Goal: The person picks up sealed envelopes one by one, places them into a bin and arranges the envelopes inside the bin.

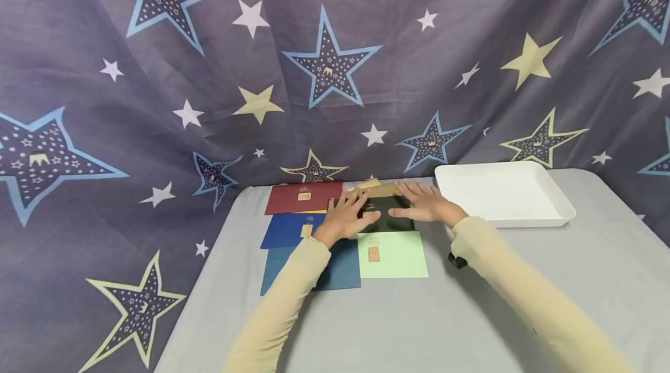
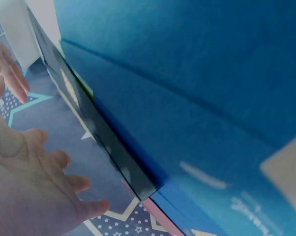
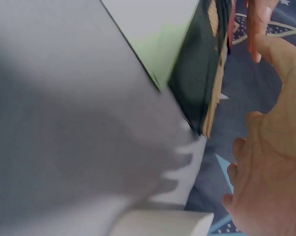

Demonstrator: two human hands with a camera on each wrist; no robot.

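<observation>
My left hand (image 1: 345, 219) is over the left part of a black envelope (image 1: 395, 219), its fingers spread. Over the envelope's right end is my right hand (image 1: 429, 205), fingers extended and thumb pointing left. Neither hand grips anything; both wrist views show the left palm (image 2: 35, 191) and right palm (image 3: 276, 142) held above the envelopes. Around the black one lie a tan envelope (image 1: 386, 189), a dark red one (image 1: 285, 198), a blue one (image 1: 280, 230), a teal-blue one (image 1: 340, 274) and a pale green one (image 1: 403, 256). Small patterned labels show on several of them.
A white shallow tray (image 1: 492, 223) stands at the back right, beside my right hand. The grey tabletop (image 1: 398, 326) extends in front of the envelopes. Behind the table hangs a star-patterned curtain (image 1: 398, 70).
</observation>
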